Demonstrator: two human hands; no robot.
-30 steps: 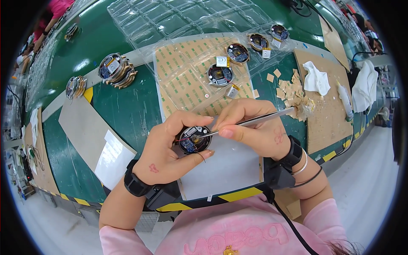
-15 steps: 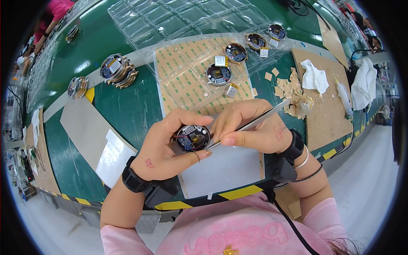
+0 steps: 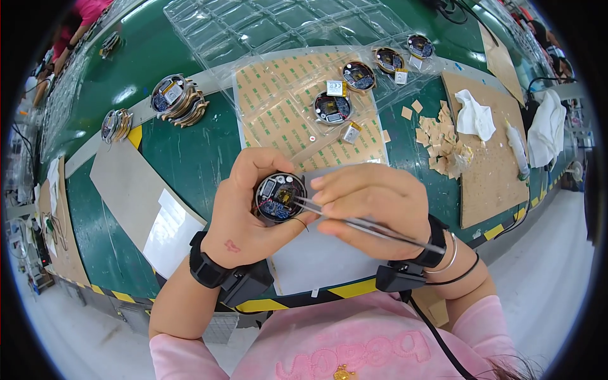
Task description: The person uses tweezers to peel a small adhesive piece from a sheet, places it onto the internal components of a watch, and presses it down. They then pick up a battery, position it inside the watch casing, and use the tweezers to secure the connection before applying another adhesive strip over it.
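My left hand [image 3: 244,218] grips a round smartwatch case [image 3: 276,201], its inside turned up so the circuit board and small parts show. A thin dark wire sticks out below the case by my thumb. In my right hand [image 3: 380,209] is a pair of metal tweezers [image 3: 361,223], pinched between thumb and fingers. Their tips reach over the right part of the case, at or just above the board; contact is too small to tell. Beyond my hands lies a sheet of tan adhesive backing [image 3: 272,101], with an open watch case [image 3: 332,108] and a small battery [image 3: 351,132] near its right side.
More watch cases [image 3: 358,76] with batteries sit in a clear plastic tray [image 3: 278,31] at the back. Stacked cases [image 3: 177,101] stand on the left. Peeled paper scraps [image 3: 437,136], a brown board [image 3: 487,183] and a white tissue [image 3: 475,114] are on the right.
My right hand has turned and brought the tweezers' tips over the case from its right edge. My left hand has tilted the case more face-up and raised it slightly.
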